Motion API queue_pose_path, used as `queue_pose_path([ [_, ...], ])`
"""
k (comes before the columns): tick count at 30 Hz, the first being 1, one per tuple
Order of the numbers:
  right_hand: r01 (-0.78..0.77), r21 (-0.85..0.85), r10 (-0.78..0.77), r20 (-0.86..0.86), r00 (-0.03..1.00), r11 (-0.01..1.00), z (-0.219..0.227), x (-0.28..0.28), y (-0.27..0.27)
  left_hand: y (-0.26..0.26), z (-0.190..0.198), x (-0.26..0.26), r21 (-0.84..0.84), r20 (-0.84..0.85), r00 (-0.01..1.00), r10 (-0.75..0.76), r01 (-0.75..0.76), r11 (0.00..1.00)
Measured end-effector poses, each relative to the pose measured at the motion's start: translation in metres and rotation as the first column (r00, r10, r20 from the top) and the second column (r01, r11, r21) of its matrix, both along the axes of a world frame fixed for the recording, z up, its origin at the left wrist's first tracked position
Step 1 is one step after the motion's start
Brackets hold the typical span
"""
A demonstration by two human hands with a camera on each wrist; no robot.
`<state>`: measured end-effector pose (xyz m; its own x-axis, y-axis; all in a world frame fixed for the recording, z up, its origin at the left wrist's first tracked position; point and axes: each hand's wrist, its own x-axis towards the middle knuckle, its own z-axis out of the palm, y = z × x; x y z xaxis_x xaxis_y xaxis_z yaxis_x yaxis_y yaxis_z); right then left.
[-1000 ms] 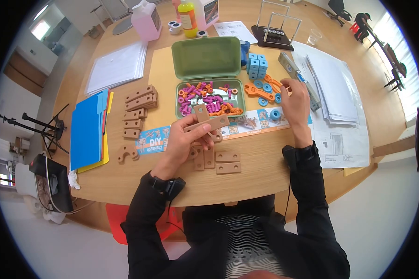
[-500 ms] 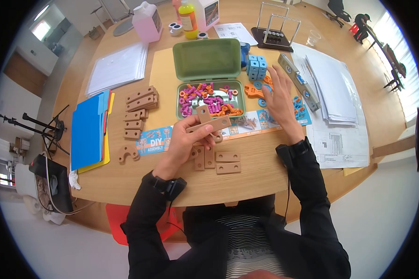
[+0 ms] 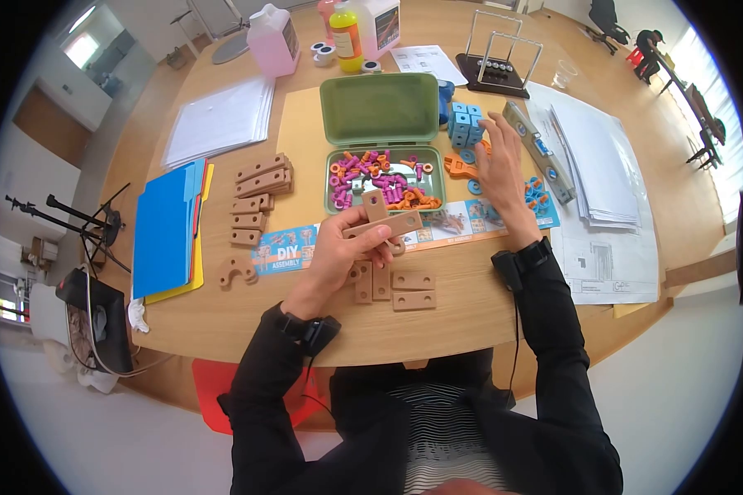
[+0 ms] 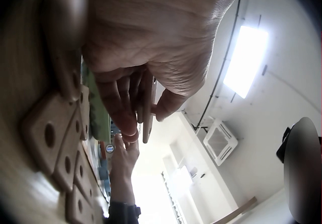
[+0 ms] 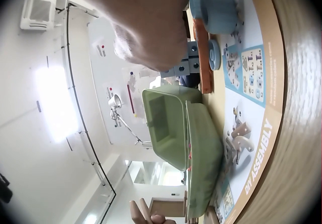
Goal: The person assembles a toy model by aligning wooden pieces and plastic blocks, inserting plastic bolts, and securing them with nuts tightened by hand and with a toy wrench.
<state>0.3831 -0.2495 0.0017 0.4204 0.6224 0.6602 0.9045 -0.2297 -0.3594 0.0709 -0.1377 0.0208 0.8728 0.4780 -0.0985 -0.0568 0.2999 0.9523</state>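
Left hand point(image 3: 338, 247) fingers clamp joined wooden bars point(image 3: 384, 219); right hand point(image 3: 499, 169) fingers spread over blue wheels point(image 3: 470, 157).

- Tan wooden strips point(image 3: 385, 221), pale wood tabletop point(image 3: 223, 305).
- Sage-green case point(image 3: 381, 111) holding magenta and orange bolts point(image 3: 380, 180).
- Light blue cubes point(image 3: 467, 124), orange wrench point(image 3: 461, 169).
- Bright blue folder point(image 3: 163, 227) over yellow.
- Black sleeves point(image 3: 545, 330), black-and-white striped shirt point(image 3: 437, 433).

We see a round wooden table point(image 3: 223, 305) carrying a green parts case point(image 3: 381, 136), wooden bars point(image 3: 256, 198), blue folders point(image 3: 163, 227), paper stacks point(image 3: 221, 120), instruction sheet point(image 3: 404, 231), spirit level point(image 3: 545, 153), bottles point(image 3: 274, 40).
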Motion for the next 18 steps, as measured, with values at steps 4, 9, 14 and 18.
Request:
queue_pose_path([
  [4,-0.017,0.033,0.016,0.015,1.000,0.999,0.0008,0.0018,0.0012,-0.0008,-0.0007,0.0006,0.010,0.001,1.000,0.009,-0.009,1.000],
  [9,-0.050,0.071,0.048,0.022,0.999,0.996,0.0021,0.0049,0.0068,0.0005,-0.0024,0.0008,0.024,0.001,1.000,0.013,-0.013,1.000],
  [14,-0.037,0.088,0.037,0.010,0.999,0.995,0.0013,0.0054,0.0076,-0.0014,-0.0005,0.0007,0.022,0.002,1.000,0.018,-0.018,1.000],
  [18,-0.037,0.096,0.036,0.009,0.999,0.995,0.0004,0.0066,0.0068,0.0000,-0.0012,0.0003,0.052,-0.008,1.000,0.008,-0.008,0.999],
])
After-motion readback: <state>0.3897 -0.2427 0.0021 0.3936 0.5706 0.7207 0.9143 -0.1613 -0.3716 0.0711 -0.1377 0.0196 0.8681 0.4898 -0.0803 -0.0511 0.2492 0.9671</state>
